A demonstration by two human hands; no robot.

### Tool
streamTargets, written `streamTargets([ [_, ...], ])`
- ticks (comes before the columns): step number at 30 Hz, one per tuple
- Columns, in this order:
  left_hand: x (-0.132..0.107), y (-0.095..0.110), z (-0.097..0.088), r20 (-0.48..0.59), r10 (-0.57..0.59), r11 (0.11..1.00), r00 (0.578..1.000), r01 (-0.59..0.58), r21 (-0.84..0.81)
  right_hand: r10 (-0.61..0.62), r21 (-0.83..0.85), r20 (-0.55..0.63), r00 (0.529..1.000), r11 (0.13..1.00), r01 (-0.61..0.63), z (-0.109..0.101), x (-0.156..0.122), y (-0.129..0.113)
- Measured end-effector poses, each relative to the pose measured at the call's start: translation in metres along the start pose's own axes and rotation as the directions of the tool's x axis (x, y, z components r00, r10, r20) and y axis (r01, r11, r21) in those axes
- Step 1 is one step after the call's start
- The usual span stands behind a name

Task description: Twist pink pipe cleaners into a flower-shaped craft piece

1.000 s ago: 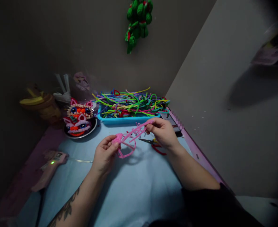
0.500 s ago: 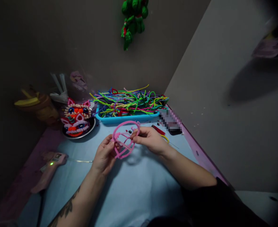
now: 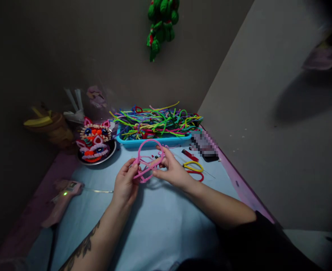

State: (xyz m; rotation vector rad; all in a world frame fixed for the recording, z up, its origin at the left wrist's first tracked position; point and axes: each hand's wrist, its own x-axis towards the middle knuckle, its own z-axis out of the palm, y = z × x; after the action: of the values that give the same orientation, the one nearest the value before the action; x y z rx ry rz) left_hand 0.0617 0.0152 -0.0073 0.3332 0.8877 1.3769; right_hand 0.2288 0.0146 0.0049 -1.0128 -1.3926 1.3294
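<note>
A pink pipe-cleaner shape (image 3: pixel 148 158), bent into loops, is held up over the light blue table (image 3: pixel 160 222) between both hands. My left hand (image 3: pixel 125 183) pinches its left side with closed fingers. My right hand (image 3: pixel 172 169) grips its right side, fingers closed round the loops. A blue tray (image 3: pixel 151 141) heaped with several coloured pipe cleaners (image 3: pixel 154 121) lies just behind the hands.
A colourful pipe-cleaner lion head (image 3: pixel 94 141) sits on a dark plate at the left. A pink glue gun (image 3: pixel 61 199) with a green light lies at the left edge. Scissors with yellow and red handles (image 3: pixel 193 169) and a red lighter (image 3: pixel 189 154) lie right of my hands. A green ornament (image 3: pixel 162 26) hangs on the wall.
The pink strand, stretched out between the hands a second ago, has been bent into a round loop. My right hand has moved left, close to my left hand, uncovering the scissors.
</note>
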Motion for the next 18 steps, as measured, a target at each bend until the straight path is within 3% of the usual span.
streamTargets([
  [8, -0.009, -0.009, 0.002, 0.034, 0.124, 0.985, 0.992, -0.127, 0.116, 0.06, 0.099, -0.112, 0.992, 0.994, -0.049, 0.011, -0.001, 0.006],
  [12, -0.013, -0.012, 0.003, 0.041, 0.139, 0.979, 0.99, -0.143, 0.143, 0.094, 0.036, -0.147, 0.985, 0.995, -0.09, 0.015, -0.001, 0.006],
  [15, -0.013, -0.013, 0.003, 0.039, 0.113, 0.988, 0.993, -0.117, 0.106, -0.042, -0.169, -0.19, 0.981, 0.986, 0.009, 0.015, -0.001, 0.009],
  [18, -0.011, -0.013, 0.002, 0.039, 0.091, 0.993, 0.995, -0.093, 0.073, -0.294, -0.457, -0.225, 0.929, 0.874, 0.165, 0.013, -0.002, 0.013],
])
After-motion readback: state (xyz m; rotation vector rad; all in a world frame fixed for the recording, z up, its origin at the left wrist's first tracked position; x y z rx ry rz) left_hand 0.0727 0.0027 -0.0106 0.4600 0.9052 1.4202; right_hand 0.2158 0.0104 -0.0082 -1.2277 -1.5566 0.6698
